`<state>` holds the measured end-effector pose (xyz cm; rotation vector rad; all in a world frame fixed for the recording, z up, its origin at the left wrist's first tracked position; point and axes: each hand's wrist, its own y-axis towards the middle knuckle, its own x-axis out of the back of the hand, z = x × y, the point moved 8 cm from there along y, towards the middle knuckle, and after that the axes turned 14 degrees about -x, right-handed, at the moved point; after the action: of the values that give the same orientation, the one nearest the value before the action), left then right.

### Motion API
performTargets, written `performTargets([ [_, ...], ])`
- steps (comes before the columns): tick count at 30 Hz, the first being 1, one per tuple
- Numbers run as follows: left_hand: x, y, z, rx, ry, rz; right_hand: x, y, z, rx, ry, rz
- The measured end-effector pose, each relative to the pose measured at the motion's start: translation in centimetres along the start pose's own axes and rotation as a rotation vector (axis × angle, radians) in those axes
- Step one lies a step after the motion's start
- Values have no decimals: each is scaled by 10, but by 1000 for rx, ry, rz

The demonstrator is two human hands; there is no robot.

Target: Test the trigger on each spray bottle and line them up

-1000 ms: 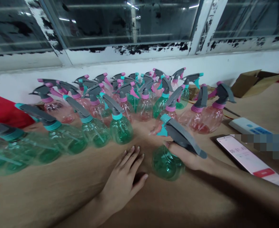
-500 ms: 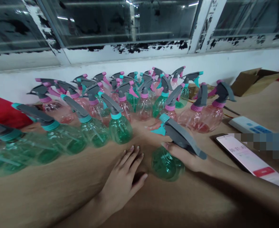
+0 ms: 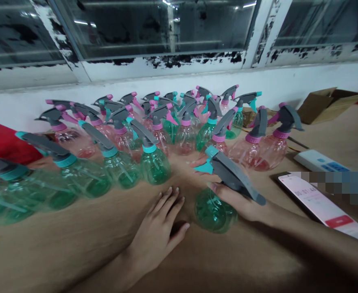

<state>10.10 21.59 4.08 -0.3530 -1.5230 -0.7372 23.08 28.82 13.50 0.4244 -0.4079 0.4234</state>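
My right hand [image 3: 238, 200] is wrapped round the neck of a green spray bottle [image 3: 211, 211] with a grey and turquoise trigger head. The nozzle points up and to the left, and the bottle's base is at the table. To the left of it, my left hand [image 3: 158, 230] rests palm down on the wooden table [image 3: 84, 252], fingers stretched out and holding nothing. Just beyond those fingertips stands another green spray bottle [image 3: 155, 166], the end of a row of green ones on the left.
Behind the row stand several pink-collared spray bottles [image 3: 185, 136], mixed with green ones. On the right lie a phone [image 3: 322, 203] with a running timer and a white power strip [image 3: 316, 160]. An open cardboard box [image 3: 319, 108] stands farther back. Red cloth [image 3: 6, 142] lies at the left.
Both hands and the held spray bottle keep almost the same place. The phone's timer has advanced.
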Motion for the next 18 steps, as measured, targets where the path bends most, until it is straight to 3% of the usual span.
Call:
performTargets([
  [5, 0, 1, 0, -1, 0, -1, 1, 0, -3, -47, 102, 14],
  [18, -1, -1, 0, 3, -1, 19, -2, 0, -6, -63, 109, 40],
])
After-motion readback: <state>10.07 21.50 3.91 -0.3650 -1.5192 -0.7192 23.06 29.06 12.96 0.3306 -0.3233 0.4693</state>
